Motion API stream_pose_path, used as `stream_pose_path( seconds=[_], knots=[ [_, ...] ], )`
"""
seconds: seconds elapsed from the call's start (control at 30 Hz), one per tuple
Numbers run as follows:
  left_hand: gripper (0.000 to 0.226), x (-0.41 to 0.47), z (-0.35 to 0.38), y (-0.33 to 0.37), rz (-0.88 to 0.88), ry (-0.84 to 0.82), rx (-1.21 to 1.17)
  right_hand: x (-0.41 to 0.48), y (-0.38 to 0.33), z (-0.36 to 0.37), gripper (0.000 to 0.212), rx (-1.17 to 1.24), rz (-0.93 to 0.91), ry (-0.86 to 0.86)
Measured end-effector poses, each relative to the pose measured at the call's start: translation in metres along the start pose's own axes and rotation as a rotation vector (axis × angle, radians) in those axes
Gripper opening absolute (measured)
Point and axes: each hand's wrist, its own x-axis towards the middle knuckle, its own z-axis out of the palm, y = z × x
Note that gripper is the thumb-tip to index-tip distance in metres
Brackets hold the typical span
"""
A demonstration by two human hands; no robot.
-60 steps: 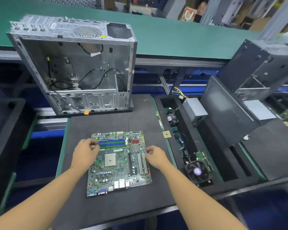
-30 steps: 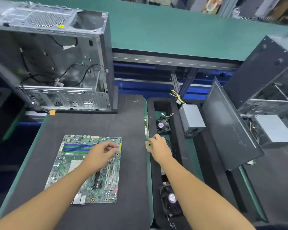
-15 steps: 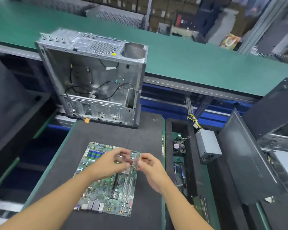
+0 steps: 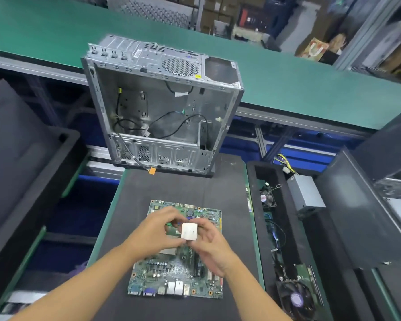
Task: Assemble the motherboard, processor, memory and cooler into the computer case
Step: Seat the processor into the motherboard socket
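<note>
On the black mat (image 4: pixel 171 188), the green board (image 4: pixel 171 269) was laid flat. Just above it, a small silver chip (image 4: pixel 189 231) was pinched at its sides by the left hand (image 4: pixel 153 235) and the right hand (image 4: pixel 214 250). Behind the board, the open metal case (image 4: pixel 162 107) was stood upright.

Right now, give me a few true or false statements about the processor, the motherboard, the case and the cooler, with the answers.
1. The left hand and the right hand both hold the processor above the motherboard. True.
2. The motherboard is already mounted inside the case. False: it lies on the dark mat in front of the case.
3. The case stands with its open side toward the person. True.
4. The cooler sits on the motherboard. False: it lies in the foam tray to the right.
</note>
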Motion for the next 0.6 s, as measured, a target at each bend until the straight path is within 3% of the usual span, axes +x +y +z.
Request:
stream_pose_path(
  seconds=[0.13, 0.3, 0.6],
  knots=[
    [0.031, -0.004, -0.003, -0.009, 0.064, -0.024, 0.063, -0.001, 0.007, 0.004, 0.055, -0.001, 0.05, 0.062],
    [0.038, -0.006, -0.01, -0.017, 0.089, -0.091, 0.193, -0.002, 0.008, -0.005, 0.072, -0.035, 0.054, 0.023],
    [0.038, -0.016, -0.012, -0.008, 0.179, -0.057, 0.335, -0.002, -0.005, 0.006, 0.041, -0.22, 0.013, 0.039]
  ],
)
